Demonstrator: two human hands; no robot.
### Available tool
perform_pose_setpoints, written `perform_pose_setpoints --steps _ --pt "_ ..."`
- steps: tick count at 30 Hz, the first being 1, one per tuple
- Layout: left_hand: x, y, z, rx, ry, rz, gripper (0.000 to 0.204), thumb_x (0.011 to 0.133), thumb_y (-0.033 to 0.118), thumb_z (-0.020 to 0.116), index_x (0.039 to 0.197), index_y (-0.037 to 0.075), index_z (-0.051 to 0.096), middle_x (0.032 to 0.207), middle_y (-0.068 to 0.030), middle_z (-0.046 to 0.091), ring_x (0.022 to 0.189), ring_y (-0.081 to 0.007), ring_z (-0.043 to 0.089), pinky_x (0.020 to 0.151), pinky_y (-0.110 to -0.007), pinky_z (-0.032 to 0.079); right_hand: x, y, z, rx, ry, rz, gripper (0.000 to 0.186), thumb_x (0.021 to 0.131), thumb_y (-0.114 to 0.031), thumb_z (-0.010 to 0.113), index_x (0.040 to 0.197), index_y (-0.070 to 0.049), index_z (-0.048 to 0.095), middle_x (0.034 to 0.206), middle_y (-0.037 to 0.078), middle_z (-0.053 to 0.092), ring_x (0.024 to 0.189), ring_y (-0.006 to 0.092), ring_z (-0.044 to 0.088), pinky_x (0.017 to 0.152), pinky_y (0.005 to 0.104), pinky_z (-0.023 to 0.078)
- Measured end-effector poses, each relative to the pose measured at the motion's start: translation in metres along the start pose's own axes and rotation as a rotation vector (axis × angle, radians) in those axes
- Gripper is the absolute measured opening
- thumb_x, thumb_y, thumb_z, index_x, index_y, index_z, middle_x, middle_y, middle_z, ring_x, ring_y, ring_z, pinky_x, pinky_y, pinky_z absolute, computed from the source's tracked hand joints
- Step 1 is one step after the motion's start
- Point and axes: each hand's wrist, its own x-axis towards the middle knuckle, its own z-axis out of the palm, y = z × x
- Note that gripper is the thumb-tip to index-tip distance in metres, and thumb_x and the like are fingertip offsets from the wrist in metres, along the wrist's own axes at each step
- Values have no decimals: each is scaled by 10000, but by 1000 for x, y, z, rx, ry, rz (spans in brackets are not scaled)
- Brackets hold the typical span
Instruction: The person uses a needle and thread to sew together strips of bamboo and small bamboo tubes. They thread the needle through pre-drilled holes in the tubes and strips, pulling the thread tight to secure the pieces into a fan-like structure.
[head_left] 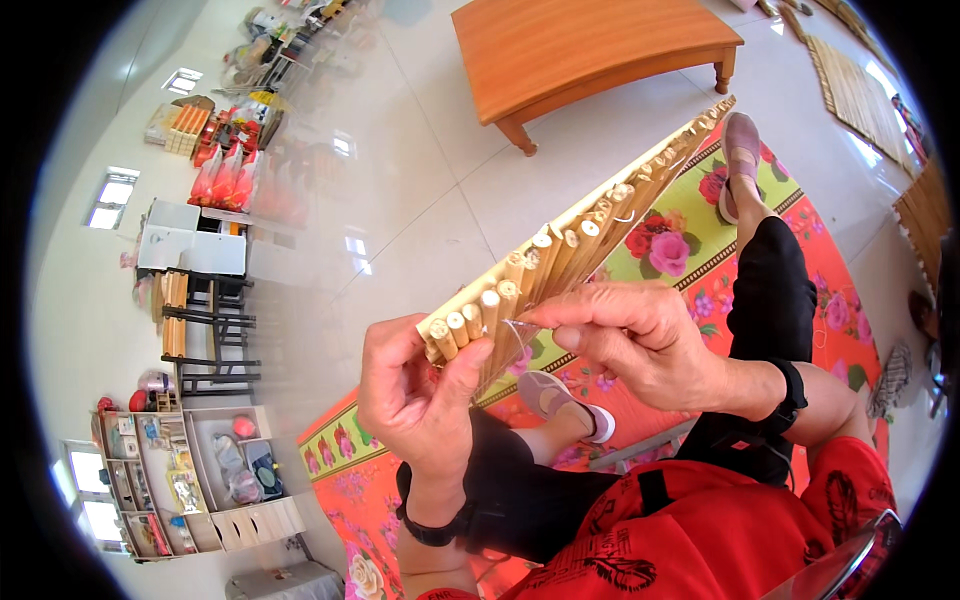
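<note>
A mat of round reed sticks [572, 240] stretches from my hands up toward the far right, its cut stick ends facing up along a pale flat strip [560, 222]. My left hand [425, 400] grips the mat's near end, thumb on the stick ends and fingers behind. Close beside it, my right hand [650, 345] pinches a thin, needle-like thing [522, 323] between thumb and forefinger. From its tip a fine white thread [512, 340] hangs against the sticks. A short loose end of white thread [625, 218] sticks out farther along the mat.
A low wooden table [590, 50] stands ahead on the tiled floor. Under my feet lies a floral mat [640, 440]. On the left are a shelf unit [205, 530], folding chairs [205, 330] and red bags [225, 180]. More stick mats [850, 95] lie at the far right.
</note>
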Motion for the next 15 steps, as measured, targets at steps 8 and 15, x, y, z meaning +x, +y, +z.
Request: perform_pose_setpoints --steps 8,15 --pt "0 0 -3 -23 20 -21 339 790 -37 820 1086 -37 654 1028 -61 609 907 -123 582 818 -260 490 3 -5 9 -12 -45 20 420 910 121 487 1258 -20 676 1020 100 723 715 99 672 608 240 534" --pt "-1 -2 -6 -30 31 -27 342 788 -37 822 1089 -34 659 1029 -61 611 907 -123 585 818 -262 492 2 -3 13 -112 -27 -39 421 915 92 498 1284 -35 657 1068 90 735 750 121 684 687 262 547"
